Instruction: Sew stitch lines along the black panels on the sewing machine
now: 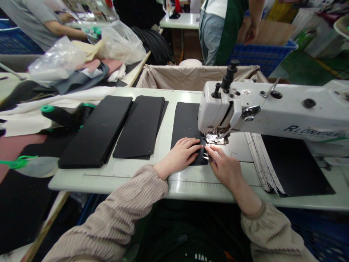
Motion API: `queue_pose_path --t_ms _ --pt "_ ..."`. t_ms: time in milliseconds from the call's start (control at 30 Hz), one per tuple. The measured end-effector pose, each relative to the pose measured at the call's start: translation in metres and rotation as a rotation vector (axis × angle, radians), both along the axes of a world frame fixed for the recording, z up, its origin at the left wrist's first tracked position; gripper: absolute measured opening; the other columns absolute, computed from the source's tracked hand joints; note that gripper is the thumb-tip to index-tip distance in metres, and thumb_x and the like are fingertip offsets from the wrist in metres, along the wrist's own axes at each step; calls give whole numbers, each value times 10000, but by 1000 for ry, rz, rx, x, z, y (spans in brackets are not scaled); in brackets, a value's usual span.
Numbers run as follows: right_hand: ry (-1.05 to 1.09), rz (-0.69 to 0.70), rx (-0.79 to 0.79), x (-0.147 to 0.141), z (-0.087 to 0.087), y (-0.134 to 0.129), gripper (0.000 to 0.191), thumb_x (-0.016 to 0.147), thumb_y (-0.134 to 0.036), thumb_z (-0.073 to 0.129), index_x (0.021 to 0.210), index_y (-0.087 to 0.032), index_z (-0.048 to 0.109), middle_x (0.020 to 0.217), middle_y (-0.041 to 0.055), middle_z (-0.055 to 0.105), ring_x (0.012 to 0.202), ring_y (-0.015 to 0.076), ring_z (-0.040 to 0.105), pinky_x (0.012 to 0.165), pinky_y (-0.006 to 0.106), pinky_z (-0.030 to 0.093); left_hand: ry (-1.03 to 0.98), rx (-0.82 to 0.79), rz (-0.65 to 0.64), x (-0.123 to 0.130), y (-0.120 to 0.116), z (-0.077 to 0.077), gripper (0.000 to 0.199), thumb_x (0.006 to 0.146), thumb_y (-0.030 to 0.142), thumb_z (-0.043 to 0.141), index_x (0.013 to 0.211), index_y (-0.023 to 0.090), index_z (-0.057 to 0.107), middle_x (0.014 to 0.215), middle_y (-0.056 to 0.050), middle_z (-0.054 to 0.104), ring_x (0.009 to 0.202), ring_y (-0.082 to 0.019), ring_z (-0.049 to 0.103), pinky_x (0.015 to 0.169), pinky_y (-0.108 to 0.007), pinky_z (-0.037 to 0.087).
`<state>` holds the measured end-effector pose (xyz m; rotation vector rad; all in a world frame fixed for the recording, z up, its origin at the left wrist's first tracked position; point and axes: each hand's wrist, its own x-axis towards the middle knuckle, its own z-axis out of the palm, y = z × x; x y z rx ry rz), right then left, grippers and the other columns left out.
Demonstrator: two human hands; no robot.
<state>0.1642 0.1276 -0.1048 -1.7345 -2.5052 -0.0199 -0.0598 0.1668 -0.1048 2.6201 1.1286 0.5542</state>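
Some apparent snips [207, 157] hide partly in the right grip [227, 168]

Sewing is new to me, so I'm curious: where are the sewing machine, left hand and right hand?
Sewing machine [272, 111], head view: white arm.
Left hand [177, 156], head view: back of hand.
Right hand [228, 169], head view: back of hand.

The left arm [122, 214] reaches up from the lower left, its sleeve [141, 194] gathered near the wrist [161, 174]. The left hand [181, 154] lies palm down, fingers [188, 142] nearly straight and slightly apart, pointing rightward — the thumb [192, 158] sits below them. From the lower right comes the right arm [272, 229], its cuff [253, 211] pushed farther back, baring some forearm [247, 196]. The right hand [225, 165] angles up and leftward, fingers partly bent — its index fingertip [207, 147] just beside the left one.
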Motion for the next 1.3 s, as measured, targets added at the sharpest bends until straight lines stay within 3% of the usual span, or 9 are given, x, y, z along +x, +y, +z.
queue_pose_path --t_ms 633,1100,1300 --pt "32 -5 16 0 0 -1 500 949 -267 425 1446 -318 462 1466 1 509 841 170 685 610 294 531 -31 -1 46 1 1 -1 358 981 241 483 1334 227 542 1432 -69 512 1356 -225 440 1168 -452 320" --pt "69 -4 23 1 0 -1 466 960 -289 414 1420 -280 489 1442 15 533 864 175 684 605 295 524 -19 -51 73 4 7 -5 448 1008 311 432 1440 197 444 1534 -87 405 1439 -234 340 1186 -448 291" --pt "106 1 30 1 -1 0 465 935 -269 448 1395 -269 514 1428 22 548 886 190 683 604 297 526 -21 -35 121 7 10 -3 482 973 304 498 1439 191 453 1476 -91 480 1383 -253 419 1141 -436 361"
